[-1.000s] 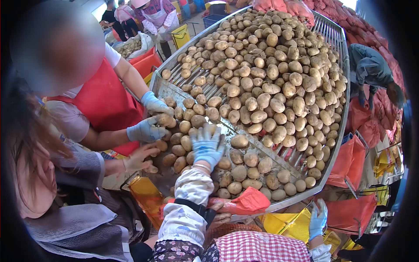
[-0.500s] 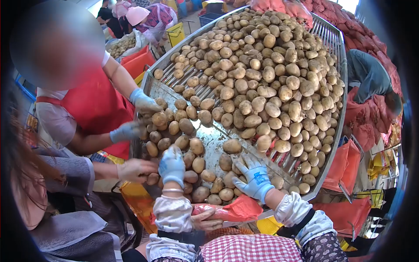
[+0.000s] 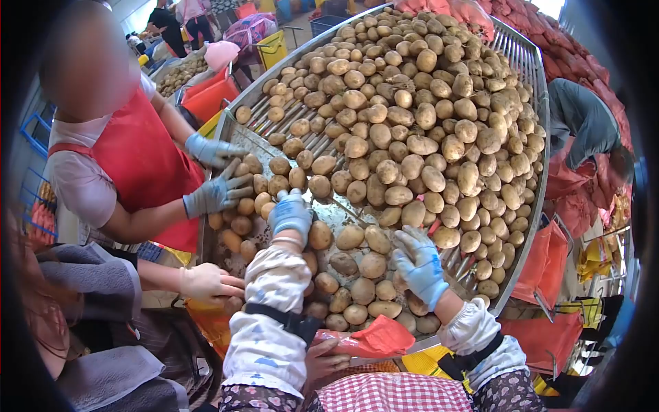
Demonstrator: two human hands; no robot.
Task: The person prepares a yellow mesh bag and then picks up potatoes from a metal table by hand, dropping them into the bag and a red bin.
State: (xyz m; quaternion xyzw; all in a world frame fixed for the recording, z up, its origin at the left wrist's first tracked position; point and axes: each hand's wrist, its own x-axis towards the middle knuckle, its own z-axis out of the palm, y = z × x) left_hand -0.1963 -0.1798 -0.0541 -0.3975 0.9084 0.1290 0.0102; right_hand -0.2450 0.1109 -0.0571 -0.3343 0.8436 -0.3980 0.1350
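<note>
My left hand (image 3: pixel 291 215), in a light-blue coated glove, reaches forward with fingers extended over potatoes (image 3: pixel 319 235) on the metal sorting table's lower tray. It appears to hold nothing. My right hand (image 3: pixel 420 268), gloved the same way, is open, its fingers apart beside the slatted part and near a loose potato (image 3: pixel 377 239). Several potatoes lie between my hands and along the near edge. A red mesh bag (image 3: pixel 374 338) hangs at that edge, and a person's bare hand (image 3: pixel 324 360) touches it below my left sleeve.
A large potato heap (image 3: pixel 425 137) covers the slats (image 3: pixel 518 58). At left, a person in a red apron has two gloved hands (image 3: pixel 218 192) among potatoes. Another person's pale-gloved hand (image 3: pixel 208 281) is near my left arm. Red sacks (image 3: pixel 583 69) are stacked at right.
My left hand has moved forward and slightly right across the tray. My right hand has shifted slightly right. Potatoes have gathered near the front edge; the aproned person's hands have moved.
</note>
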